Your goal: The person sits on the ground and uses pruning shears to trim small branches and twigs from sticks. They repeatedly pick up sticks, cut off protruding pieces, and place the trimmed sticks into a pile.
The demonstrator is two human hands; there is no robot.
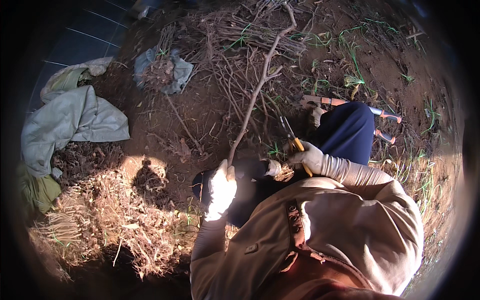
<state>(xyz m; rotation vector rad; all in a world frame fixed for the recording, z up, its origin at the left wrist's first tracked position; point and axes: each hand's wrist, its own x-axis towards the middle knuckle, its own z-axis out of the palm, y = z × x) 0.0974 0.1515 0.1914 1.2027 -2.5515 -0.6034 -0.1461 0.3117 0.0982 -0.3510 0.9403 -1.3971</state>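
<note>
My left hand (222, 189), in a pale glove, is closed around the lower end of a long bare branch (258, 87). The branch runs up and away from me, with a short side stub partway along and a crooked far end. In my right hand (311, 157), also gloved, are pruning shears with yellow handles (298, 144). Their metal blades point away from me, apart from the branch and to the right of it. The palm side of both hands is hidden.
Bundled twigs (262, 37) tied with green strips lie ahead. Orange-grey long-handled loppers (337, 102) rest beyond my right knee (348, 127). On the left are a root heap (123, 213), a whitish woven sheet (75, 120) and a root bundle (159, 73) on grey cloth.
</note>
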